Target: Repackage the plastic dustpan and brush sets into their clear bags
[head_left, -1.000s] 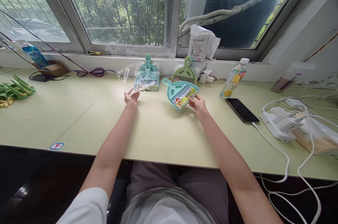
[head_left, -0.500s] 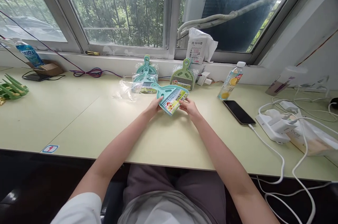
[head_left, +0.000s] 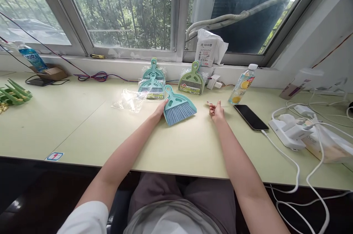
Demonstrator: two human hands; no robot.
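A teal dustpan and brush set (head_left: 180, 111) is tilted over the table, its blue-grey bristles bare. My left hand (head_left: 160, 108) grips its left edge, closed on the dustpan side. Out to the right, my right hand (head_left: 217, 111) is closed in a pinch on a small label card (head_left: 209, 104), seen nearly edge-on. Behind the set stand wrapped teal dustpan sets (head_left: 152, 89) and wrapped green dustpan sets (head_left: 192, 79), leaning by the window wall. A crumpled clear plastic bag (head_left: 129, 101) lies to the left of the held set.
At right are a drink bottle (head_left: 242, 84), a black phone (head_left: 250, 117) with its cable, and a white power strip (head_left: 286, 133) with plugs. A blue bottle (head_left: 33, 57), a cardboard box (head_left: 53, 71) and a green spiky object (head_left: 15, 92) are at left. Bundled wires (head_left: 92, 76) run along the back.
The printed label has come off the dustpan set and moved right in my right hand. The set now tilts differently, its bristles uncovered, still in my left hand.
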